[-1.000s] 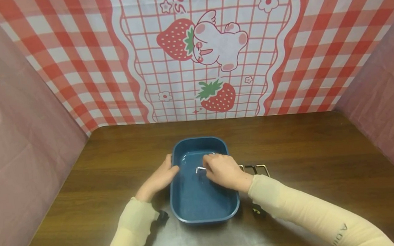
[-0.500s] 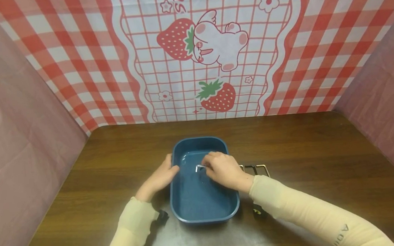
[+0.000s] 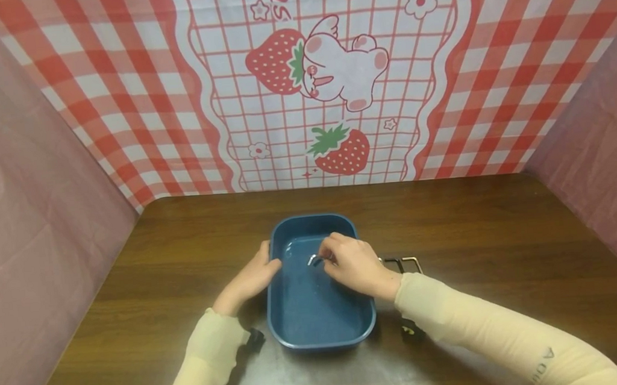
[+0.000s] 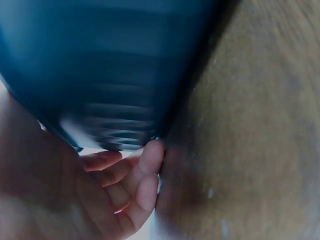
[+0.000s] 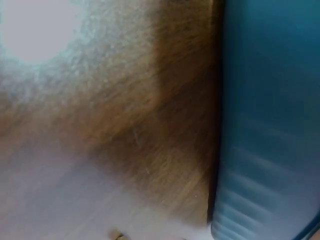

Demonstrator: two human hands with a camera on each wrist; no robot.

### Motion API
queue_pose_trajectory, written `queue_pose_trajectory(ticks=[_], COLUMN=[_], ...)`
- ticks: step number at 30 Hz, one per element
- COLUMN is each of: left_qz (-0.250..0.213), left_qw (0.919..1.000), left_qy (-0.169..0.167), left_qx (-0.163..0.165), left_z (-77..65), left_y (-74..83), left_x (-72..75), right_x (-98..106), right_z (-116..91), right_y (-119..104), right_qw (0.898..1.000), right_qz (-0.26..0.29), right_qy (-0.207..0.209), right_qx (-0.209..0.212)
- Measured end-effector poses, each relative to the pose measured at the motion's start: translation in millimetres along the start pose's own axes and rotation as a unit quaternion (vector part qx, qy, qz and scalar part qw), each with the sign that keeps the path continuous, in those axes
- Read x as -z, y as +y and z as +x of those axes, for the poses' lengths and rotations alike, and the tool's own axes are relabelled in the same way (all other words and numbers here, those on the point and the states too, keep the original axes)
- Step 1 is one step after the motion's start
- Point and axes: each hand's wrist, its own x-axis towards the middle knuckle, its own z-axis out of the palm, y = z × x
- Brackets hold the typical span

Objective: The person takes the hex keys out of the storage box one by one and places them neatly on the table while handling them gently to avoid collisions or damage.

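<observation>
The right hand (image 3: pixel 353 264) pinches a thin, silvery bent rod (image 3: pixel 312 259) over the glossy blue rounded-rectangular tub (image 3: pixel 326 344), hiding its far end. The left hand (image 3: pixel 252 278) touches the tub's side, fingers loosely bent. Its forearm part-hides black and gold-coloured angled bars (image 3: pixel 400 262) on the wood-grained bench (image 3: pixel 468 222). The forearm meant is the right one.

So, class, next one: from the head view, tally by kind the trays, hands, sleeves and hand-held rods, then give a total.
Blue tray: 1
Hands (left hand, right hand): 2
Pale yellow sleeves: 2
Bent silver rod, in the right hand's grip: 1
Total: 6
</observation>
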Motion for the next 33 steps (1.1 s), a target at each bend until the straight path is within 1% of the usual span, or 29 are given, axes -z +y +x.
queue_pose_trajectory(ticks=[6,10,15,25,33], left_qz=[0.0,-0.003,0.0,-0.006,-0.007], left_qw=[1.0,1.0,1.0,1.0,1.0], left_qy=[-0.001,-0.003,-0.003,-0.002,0.0], left_qx=[0.002,0.002,-0.002,0.002,0.002], left_z=[-1.4,-1.6,-1.1,-1.2,-1.2], left_y=[1.6,1.0,0.0,1.4,1.6], left_x=[0.3,0.6,0.8,0.3,0.6], right_x=[4.5,9.6,19.2,35.5,42.5], right_z=[-2.1,-2.0,-1.0,-1.2,-5.7], right_y=[0.5,-0.5,0.6,9.4,16.0], right_qw=[1.0,0.999,0.998,0.996,0.996], right_qz=[0.02,0.034,0.053,0.072,0.07], right_qy=[-0.011,-0.009,0.004,0.035,0.039], right_qx=[-0.015,-0.021,-0.036,-0.035,-0.044])
